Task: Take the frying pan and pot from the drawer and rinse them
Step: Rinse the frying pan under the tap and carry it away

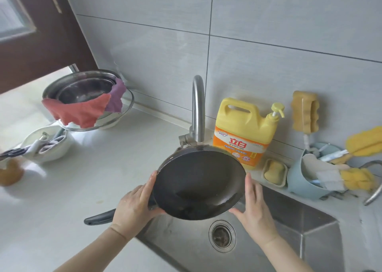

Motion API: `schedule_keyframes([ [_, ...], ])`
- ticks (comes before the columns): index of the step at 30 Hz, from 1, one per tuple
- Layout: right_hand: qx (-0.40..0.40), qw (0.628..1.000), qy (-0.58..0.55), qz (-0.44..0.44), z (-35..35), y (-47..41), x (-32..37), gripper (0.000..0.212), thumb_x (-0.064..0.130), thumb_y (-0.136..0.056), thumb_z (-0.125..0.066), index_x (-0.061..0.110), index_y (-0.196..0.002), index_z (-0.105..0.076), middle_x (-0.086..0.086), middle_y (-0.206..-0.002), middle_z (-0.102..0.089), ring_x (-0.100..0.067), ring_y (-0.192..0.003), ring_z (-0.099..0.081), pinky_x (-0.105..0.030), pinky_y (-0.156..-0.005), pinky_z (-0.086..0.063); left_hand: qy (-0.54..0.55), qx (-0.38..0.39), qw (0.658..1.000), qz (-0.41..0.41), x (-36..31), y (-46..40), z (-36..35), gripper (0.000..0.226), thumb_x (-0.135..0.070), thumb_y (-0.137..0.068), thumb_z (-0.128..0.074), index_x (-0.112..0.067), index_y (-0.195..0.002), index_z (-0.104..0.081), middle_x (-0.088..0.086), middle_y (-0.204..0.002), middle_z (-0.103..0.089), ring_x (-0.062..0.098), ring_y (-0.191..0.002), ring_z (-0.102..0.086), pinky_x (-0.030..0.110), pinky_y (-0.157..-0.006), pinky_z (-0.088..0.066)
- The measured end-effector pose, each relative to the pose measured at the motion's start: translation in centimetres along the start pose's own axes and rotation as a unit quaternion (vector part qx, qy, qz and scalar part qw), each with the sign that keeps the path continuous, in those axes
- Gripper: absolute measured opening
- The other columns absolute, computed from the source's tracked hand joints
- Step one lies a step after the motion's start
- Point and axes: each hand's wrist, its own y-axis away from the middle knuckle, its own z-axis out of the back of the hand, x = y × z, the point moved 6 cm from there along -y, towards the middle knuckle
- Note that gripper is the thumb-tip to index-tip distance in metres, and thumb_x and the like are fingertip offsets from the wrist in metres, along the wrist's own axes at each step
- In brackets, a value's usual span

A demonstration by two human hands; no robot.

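A black frying pan (198, 184) is held tilted over the steel sink (289, 220), its far rim just under the faucet spout (198, 110). My left hand (135, 206) grips its left rim where the dark handle (99, 219) joins; the handle sticks out to the left over the counter. My right hand (253, 208) presses flat on the right rim. No water stream is visible. A steel pot (82, 87) stands at the back left of the counter, draped with a red cloth (78, 110) and a purple cloth (116, 97).
A yellow detergent bottle (246, 131) stands right of the faucet, then a soap dish (274, 171) and a blue holder (303, 180) with brushes and sponges. A white bowl (44, 145) with utensils sits on the left of the counter. The sink drain (222, 235) lies below the pan.
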Motion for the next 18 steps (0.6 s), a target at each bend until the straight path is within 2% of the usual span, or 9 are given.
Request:
schedule_keyframes([
  [2,0.005,1.0,-0.005,0.009,-0.8,-0.5,0.6,0.137,0.022,-0.056,-0.094,0.02,-0.154,0.001,-0.007,-0.138,-0.031,-0.036,-0.115,-0.06,-0.036,-0.087,-0.054,-0.01,0.0,1.0,0.007,0.6,0.5,0.3,0.093,-0.081,-0.081,-0.032,-0.015,-0.146,-0.023,0.002,-0.068,-0.065,0.022,-0.054,-0.063,0.03,-0.042,-0.05],
  [5,0.003,0.999,-0.013,0.033,-1.7,-0.8,0.7,0.139,0.019,-0.06,-0.093,0.021,-0.155,0.009,-0.007,-0.156,-0.019,-0.031,-0.139,-0.037,-0.043,-0.102,-0.045,-0.019,0.007,1.0,0.006,0.8,0.6,0.2,0.092,-0.082,-0.083,-0.026,-0.014,-0.145,-0.024,0.003,-0.067,-0.064,0.022,-0.052,-0.062,0.029,-0.041,-0.049],
  [7,0.005,0.999,-0.02,0.03,-1.8,-0.8,0.2,0.14,0.018,-0.061,-0.092,0.026,-0.153,0.014,-0.006,-0.159,-0.017,-0.024,-0.142,-0.028,-0.045,-0.108,-0.038,-0.022,0.009,1.0,-0.006,0.3,0.3,0.0,0.092,-0.082,-0.083,-0.026,-0.016,-0.146,-0.022,0.003,-0.066,-0.063,0.023,-0.051,-0.061,0.028,-0.04,-0.047],
  [11,0.001,1.0,-0.029,-0.007,-0.5,0.0,-1.4,0.143,0.017,-0.057,-0.093,0.028,-0.153,0.012,-0.015,-0.151,-0.033,-0.027,-0.137,-0.036,-0.036,-0.108,-0.035,-0.02,0.011,0.999,-0.028,-1.4,-0.9,-0.5,0.094,-0.079,-0.081,-0.035,-0.019,-0.151,-0.018,0.0,-0.067,-0.062,0.02,-0.053,-0.06,0.026,-0.042,-0.045],
  [14,-0.013,0.999,-0.03,-0.029,1.2,0.8,-2.9,0.142,0.018,-0.054,-0.093,0.025,-0.154,0.007,-0.018,-0.146,-0.038,-0.026,-0.133,-0.032,-0.024,-0.108,-0.024,0.001,0.005,0.999,-0.048,-2.6,-1.7,-1.4,0.101,-0.076,-0.079,-0.044,-0.015,-0.153,-0.012,0.001,-0.081,-0.068,0.018,-0.064,-0.063,0.028,-0.048,-0.049],
  [16,-0.029,0.999,-0.021,-0.036,2.3,1.2,-3.5,0.139,0.021,-0.053,-0.091,0.025,-0.154,0.004,-0.028,-0.142,-0.042,-0.028,-0.129,-0.034,-0.025,-0.106,-0.023,0.023,0.0,0.998,-0.05,-3.3,-2.2,-1.7,0.095,-0.076,-0.085,-0.036,-0.017,-0.154,-0.009,0.0,-0.084,-0.068,0.017,-0.067,-0.064,0.028,-0.05,-0.051],
  [18,-0.031,0.998,-0.014,-0.051,2.9,1.6,-4.1,0.147,0.016,-0.047,-0.095,0.027,-0.153,0.006,-0.033,-0.138,-0.045,-0.028,-0.126,-0.036,-0.03,-0.101,-0.03,0.04,0.004,0.998,-0.038,-3.7,-2.7,-2.1,0.095,-0.074,-0.086,-0.036,-0.019,-0.156,-0.001,-0.002,-0.081,-0.067,0.015,-0.065,-0.062,0.028,-0.05,-0.051],
])
